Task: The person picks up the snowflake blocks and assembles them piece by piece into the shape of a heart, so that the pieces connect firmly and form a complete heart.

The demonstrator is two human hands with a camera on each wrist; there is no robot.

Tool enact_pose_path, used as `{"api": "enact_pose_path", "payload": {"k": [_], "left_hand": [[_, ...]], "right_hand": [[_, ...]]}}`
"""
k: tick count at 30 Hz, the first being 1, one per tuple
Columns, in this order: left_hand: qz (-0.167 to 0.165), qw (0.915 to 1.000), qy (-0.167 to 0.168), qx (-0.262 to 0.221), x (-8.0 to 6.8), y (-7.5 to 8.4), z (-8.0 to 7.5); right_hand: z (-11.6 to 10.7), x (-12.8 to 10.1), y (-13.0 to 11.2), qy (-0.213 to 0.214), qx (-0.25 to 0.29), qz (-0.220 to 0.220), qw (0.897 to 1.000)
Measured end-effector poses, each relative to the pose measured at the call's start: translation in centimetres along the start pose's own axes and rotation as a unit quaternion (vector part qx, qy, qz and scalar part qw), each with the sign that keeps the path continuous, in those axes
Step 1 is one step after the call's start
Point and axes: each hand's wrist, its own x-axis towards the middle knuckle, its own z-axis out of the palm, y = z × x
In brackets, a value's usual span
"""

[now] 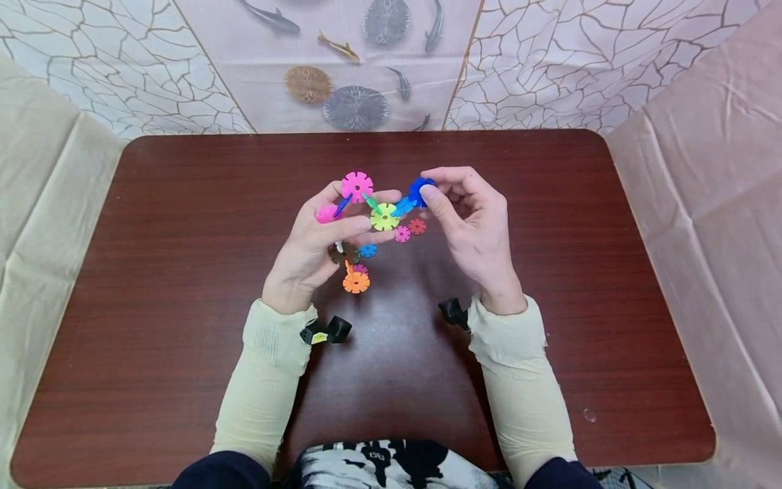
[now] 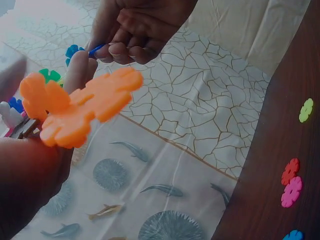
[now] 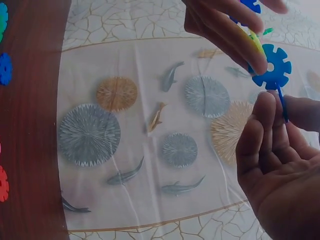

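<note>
My left hand [image 1: 305,248] grips a joined chain of snowflake discs, its thumb and fingers around the middle. Pink [image 1: 357,187], yellow-green [image 1: 385,216] and light blue discs [image 3: 272,67] belong to it, with a brown disc [image 1: 343,254] and orange discs [image 2: 92,102] hanging lower. At the chain's right end, my right hand [image 1: 473,227] pinches a dark blue disc [image 1: 420,192] between thumb and fingers. In the right wrist view that disc stands edge-on against the light blue disc's rim; how deep the slots meet cannot be made out.
Loose discs lie on the brown table [image 1: 550,238]: a red disc [image 1: 417,226], a pink disc [image 1: 402,233] and a blue disc [image 1: 367,250] behind and below the hands. A patterned cloth [image 1: 354,41] hangs beyond the far edge.
</note>
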Motion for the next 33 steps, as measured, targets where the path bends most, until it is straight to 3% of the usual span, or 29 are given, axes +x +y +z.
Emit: {"api": "enact_pose_path", "payload": {"k": [7, 16, 25, 33], "left_hand": [[0.024, 0.9971, 0.053, 0.05, -0.1, 0.1, 0.4], [0.025, 0.9905, 0.122, 0.058, -0.5, 0.5, 1.0], [0.03, 0.9873, 0.137, 0.075, -0.7, 1.0, 1.0], [0.047, 0.9842, 0.145, 0.091, -0.7, 0.5, 0.9]], "right_hand": [[0.4, 0.0, 0.1, -0.008, 0.012, -0.012, 1.0], [0.8, 0.0, 0.0, -0.018, 0.023, -0.025, 0.999], [0.9, -0.1, -0.2, -0.033, 0.011, -0.032, 0.999], [1.4, -0.3, 0.1, -0.024, 0.026, -0.036, 0.999]]}}
